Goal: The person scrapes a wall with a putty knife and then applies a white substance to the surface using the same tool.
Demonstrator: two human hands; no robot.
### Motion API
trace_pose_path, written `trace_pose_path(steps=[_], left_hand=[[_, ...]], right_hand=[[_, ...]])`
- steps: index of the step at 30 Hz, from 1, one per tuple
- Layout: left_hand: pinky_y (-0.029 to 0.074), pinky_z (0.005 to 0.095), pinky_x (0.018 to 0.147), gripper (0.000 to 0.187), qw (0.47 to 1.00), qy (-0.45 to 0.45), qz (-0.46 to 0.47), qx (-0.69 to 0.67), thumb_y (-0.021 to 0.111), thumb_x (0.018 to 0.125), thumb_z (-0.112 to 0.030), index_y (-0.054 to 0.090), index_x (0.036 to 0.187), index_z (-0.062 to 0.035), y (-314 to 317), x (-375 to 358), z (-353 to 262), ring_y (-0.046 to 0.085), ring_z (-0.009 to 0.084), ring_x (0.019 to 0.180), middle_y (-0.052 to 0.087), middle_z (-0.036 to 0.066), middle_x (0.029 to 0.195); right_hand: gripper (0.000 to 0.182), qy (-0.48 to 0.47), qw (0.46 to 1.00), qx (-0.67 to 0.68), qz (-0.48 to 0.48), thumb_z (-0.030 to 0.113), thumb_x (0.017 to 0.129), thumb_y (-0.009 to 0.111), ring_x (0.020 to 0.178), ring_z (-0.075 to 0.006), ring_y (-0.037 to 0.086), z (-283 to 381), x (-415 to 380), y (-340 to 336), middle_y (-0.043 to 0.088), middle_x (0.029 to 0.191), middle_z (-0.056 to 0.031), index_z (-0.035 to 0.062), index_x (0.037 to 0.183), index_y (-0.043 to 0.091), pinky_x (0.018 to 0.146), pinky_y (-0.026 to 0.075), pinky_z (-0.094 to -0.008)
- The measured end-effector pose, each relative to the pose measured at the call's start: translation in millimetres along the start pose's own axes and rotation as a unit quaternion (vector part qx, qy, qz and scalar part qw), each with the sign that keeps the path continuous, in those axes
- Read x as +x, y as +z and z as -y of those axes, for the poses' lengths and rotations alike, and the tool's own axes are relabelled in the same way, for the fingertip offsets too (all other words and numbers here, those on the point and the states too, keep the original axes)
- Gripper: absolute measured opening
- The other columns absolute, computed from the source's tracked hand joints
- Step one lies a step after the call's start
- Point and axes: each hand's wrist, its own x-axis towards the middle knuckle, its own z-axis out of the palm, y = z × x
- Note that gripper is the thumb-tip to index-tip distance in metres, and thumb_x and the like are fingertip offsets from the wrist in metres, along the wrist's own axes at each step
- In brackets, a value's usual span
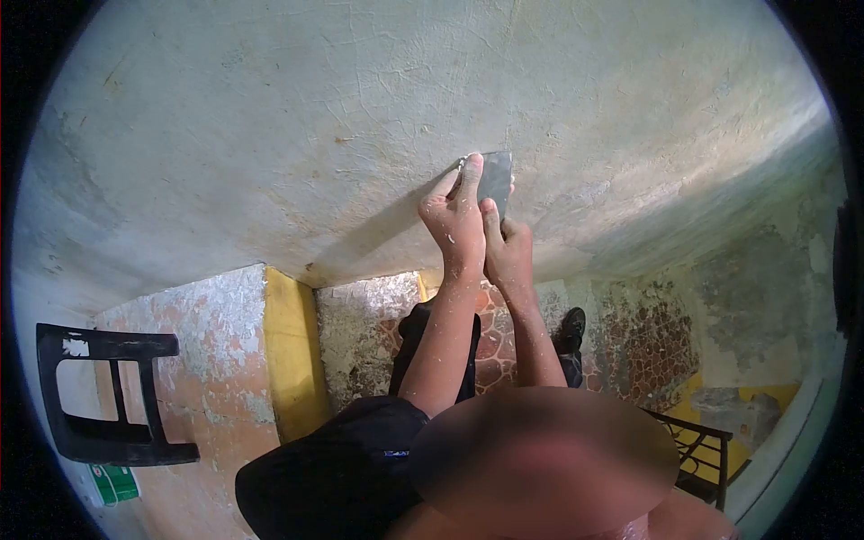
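Note:
A flat grey scraper blade [496, 181] is held up against the pale, cracked wall [360, 99]. My left hand [453, 211] is closed on the blade's left side, its thumb along the near face. Lower down, my right hand [510, 249] is closed around the lower part of the scraper, thumb pressed on its face. Any handle is hidden by the right hand. Pale flakes stick to both hands and forearms. Around the blade, the wall surface shows wrinkled, lifting paint.
A black plastic frame [120, 419] like a chair's lies at left, near a green-and-white container [115, 484]. The raised ledge has a yellow side [292, 351]. Flakes litter the stone-patterned floor [643, 337]. Black metal railing [715, 450] stands at lower right.

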Motion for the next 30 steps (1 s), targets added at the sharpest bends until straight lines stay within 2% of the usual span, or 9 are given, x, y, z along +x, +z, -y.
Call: trace_pose_path(steps=[5, 7, 11, 18, 22, 23, 24, 28, 30], left_hand=[[0.056, 0.0293, 0.060, 0.027, 0.998, 0.034, -0.014, 0.053, 0.071, 0.099, -0.018, 0.075, 0.091, 0.0076, -2.4, 1.2, -9.0, 0.069, 0.0153, 0.070, 0.073, 0.009, 0.081], [0.047, 0.0261, 0.061, 0.032, 0.983, 0.121, -0.016, 0.140, 0.073, 0.098, -0.020, 0.072, 0.080, 0.0070, -1.4, 8.3, -19.2, 0.055, 0.0054, 0.069, 0.066, -0.001, 0.069], [0.044, 0.0246, 0.055, 0.036, 0.989, 0.139, 0.003, 0.040, 0.073, 0.098, -0.022, 0.070, 0.075, 0.0056, 20.1, 30.4, -74.9, 0.054, 0.0046, 0.063, 0.063, -0.001, 0.065], [0.053, 0.0280, 0.052, 0.028, 0.991, -0.007, 0.125, 0.044, 0.071, 0.098, -0.019, 0.070, 0.079, 0.0018, 15.0, 7.7, -32.7, 0.066, 0.0091, 0.062, 0.067, 0.003, 0.066], [0.058, 0.0425, 0.073, 0.025, 0.843, -0.039, 0.355, 0.403, 0.072, 0.094, -0.025, 0.072, 0.089, 0.0000, -2.7, -3.7, 32.8, 0.074, 0.0293, 0.079, 0.072, 0.015, 0.075], [0.057, 0.0466, 0.080, 0.026, 0.756, -0.054, 0.416, 0.502, 0.071, 0.093, -0.027, 0.073, 0.092, -0.0011, -5.6, -10.2, 40.0, 0.075, 0.0369, 0.087, 0.073, 0.020, 0.080], [0.055, 0.0501, 0.081, 0.033, 0.741, -0.032, 0.420, 0.523, 0.068, 0.094, -0.031, 0.073, 0.094, 0.0008, -9.5, -17.2, 41.3, 0.071, 0.0449, 0.094, 0.072, 0.027, 0.092], [0.056, 0.0471, 0.079, 0.034, 0.765, -0.040, 0.393, 0.509, 0.068, 0.094, -0.033, 0.074, 0.097, 0.0008, 6.6, -16.4, 43.5, 0.073, 0.0405, 0.089, 0.072, 0.026, 0.091], [0.056, 0.0420, 0.076, 0.035, 0.851, -0.076, 0.360, 0.374, 0.070, 0.096, -0.033, 0.074, 0.099, 0.0018, 9.5, -11.7, 32.0, 0.074, 0.0314, 0.081, 0.073, 0.019, 0.086]], right_hand=[[0.065, 0.052, 0.997, 0.052, 0.024, 0.046, 0.106, 0.057, 0.058, -0.0100, 0.049, 0.4, -2.5, 11.3, 0.056, 0.054, -0.0122, -0.0127, 0.078, 0.066, 0.051, 0.041, -0.0384], [0.066, -0.017, 0.995, 0.092, -0.037, 0.046, 0.106, 0.057, 0.058, -0.0093, 0.049, 3.5, 0.1, 23.7, 0.056, 0.054, -0.0107, -0.0137, 0.077, 0.065, 0.051, 0.041, -0.0374], [0.064, -0.062, 0.993, 0.098, -0.019, 0.047, 0.108, 0.052, 0.048, -0.0093, 0.051, 73.6, 20.9, 20.1, 0.056, 0.056, -0.0020, -0.0056, 0.074, 0.066, 0.042, 0.038, -0.0307], [0.060, 0.029, 0.988, 0.100, -0.114, 0.043, 0.108, 0.055, 0.049, -0.0087, 0.048, 11.9, 1.5, 0.8, 0.053, 0.055, 0.0003, 0.0008, 0.065, 0.060, 0.046, 0.037, -0.0296], [0.059, 0.147, 0.961, 0.156, -0.176, 0.044, 0.108, 0.054, 0.046, -0.0091, 0.046, -65.2, -25.2, -34.3, 0.048, 0.053, 0.0012, 0.0035, 0.065, 0.055, 0.043, 0.035, -0.0297], [0.055, 0.179, 0.965, 0.084, -0.174, 0.044, 0.108, 0.053, 0.043, -0.0084, 0.042, -93.6, -31.9, -43.5, 0.044, 0.053, 0.0028, 0.0070, 0.067, 0.050, 0.040, 0.032, -0.0285], [0.052, 0.208, 0.963, 0.010, -0.171, 0.044, 0.108, 0.051, 0.039, -0.0077, 0.038, -99.2, -38.5, -49.9, 0.039, 0.053, 0.0043, 0.0105, 0.069, 0.045, 0.036, 0.029, -0.0272], [0.049, 0.196, 0.958, 0.034, -0.207, 0.043, 0.109, 0.049, 0.038, -0.0078, 0.036, -92.2, -59.7, -65.1, 0.041, 0.053, 0.0035, 0.0092, 0.073, 0.048, 0.035, 0.028, -0.0266], [0.046, 0.166, 0.965, 0.097, -0.181, 0.040, 0.110, 0.049, 0.042, -0.0076, 0.041, -67.1, -59.5, -65.9, 0.046, 0.057, 0.0018, 0.0076, 0.078, 0.051, 0.038, 0.032, -0.0264]])
